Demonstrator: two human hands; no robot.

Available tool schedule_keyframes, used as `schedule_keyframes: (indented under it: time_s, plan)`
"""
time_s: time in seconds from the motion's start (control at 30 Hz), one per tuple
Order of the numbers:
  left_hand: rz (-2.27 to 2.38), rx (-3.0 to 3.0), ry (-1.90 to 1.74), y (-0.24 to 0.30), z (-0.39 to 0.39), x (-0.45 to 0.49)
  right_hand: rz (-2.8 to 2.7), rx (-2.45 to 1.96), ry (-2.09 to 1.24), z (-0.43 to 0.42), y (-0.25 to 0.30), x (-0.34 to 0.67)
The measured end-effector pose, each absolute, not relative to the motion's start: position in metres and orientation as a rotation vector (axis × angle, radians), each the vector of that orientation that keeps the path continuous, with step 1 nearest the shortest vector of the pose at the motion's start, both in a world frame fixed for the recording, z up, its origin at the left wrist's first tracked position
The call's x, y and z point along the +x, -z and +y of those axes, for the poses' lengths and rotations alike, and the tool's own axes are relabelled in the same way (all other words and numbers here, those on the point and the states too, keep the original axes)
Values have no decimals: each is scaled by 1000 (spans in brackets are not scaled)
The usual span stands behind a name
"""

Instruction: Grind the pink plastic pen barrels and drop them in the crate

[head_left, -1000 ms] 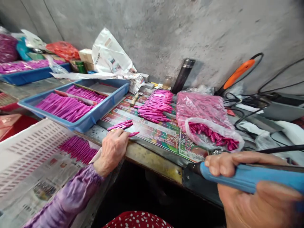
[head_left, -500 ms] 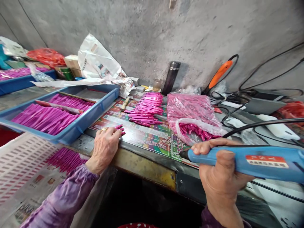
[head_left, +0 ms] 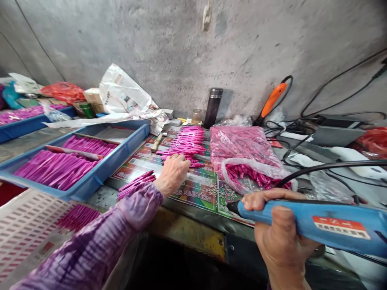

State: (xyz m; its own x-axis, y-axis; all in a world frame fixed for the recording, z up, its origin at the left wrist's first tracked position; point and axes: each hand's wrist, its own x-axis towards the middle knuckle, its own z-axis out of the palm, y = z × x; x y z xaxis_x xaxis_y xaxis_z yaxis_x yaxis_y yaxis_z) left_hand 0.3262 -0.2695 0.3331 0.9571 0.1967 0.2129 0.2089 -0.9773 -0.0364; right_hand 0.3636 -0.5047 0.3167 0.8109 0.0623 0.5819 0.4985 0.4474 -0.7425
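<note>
Two hands, left hand resting on magenta plastic pieces, right hand gripping blue soldering iron

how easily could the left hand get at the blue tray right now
Probably easily: the left hand is over the mat just beside the blue tray. Only a small bundle of pink pieces lies between them, and it looks low enough to pass over.

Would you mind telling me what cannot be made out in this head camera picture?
Head view:
Pink pieces under the left hand: hidden by that hand.
Rear of the blue soldering iron: cut off by the right edge.
Label on it: print too small to read.
Contents of the clear plastic bag: blurred by the film.
</note>
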Motion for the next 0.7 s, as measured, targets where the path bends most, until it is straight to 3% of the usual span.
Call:
schedule_keyframes:
  time_s: [0.27, 0.7]
  plan:
    - [-77, -2991, 363, -331, -287, 371, -576, -1074, 279, -506, -318, 363]
    - [-64, -2956, 408, -313, -285, 379, -540, -1099, 251, -510, -318, 358]
